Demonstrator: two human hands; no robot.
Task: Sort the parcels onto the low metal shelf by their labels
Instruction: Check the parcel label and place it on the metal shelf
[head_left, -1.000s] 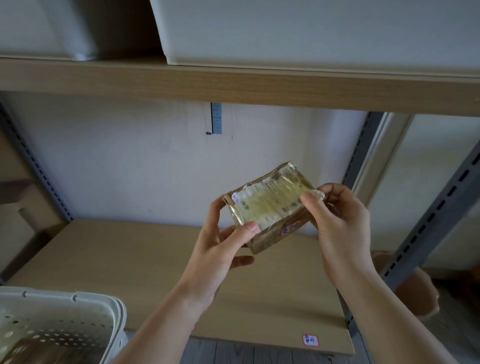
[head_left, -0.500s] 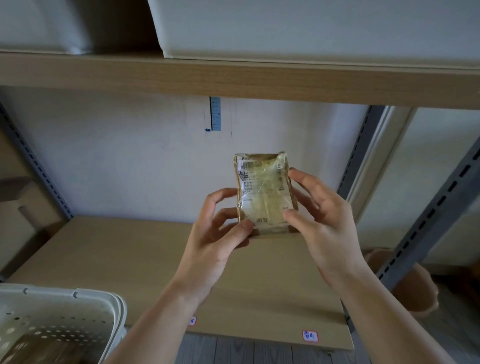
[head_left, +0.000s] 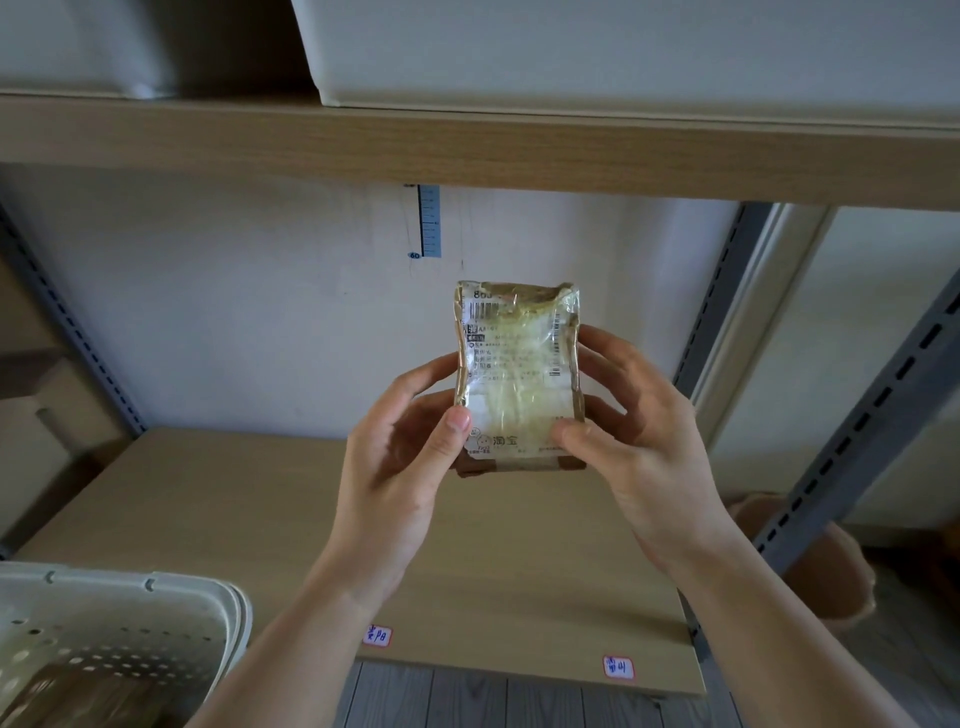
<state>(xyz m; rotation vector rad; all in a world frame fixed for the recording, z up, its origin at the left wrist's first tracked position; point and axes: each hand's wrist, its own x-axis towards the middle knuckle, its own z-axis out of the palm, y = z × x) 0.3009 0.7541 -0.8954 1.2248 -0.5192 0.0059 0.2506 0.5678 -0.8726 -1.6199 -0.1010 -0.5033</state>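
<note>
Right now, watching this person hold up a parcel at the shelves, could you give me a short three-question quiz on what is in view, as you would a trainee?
1. True or false: the small brown taped parcel is held by both the left hand and the right hand.
2. How many small handwritten tags sit on the front edge of the light wooden shelf board?
3. Where is the cream perforated plastic basket? A: lower left. B: upper right.

Key: 1 true. 2 two, one left of the other. 3 A.
</note>
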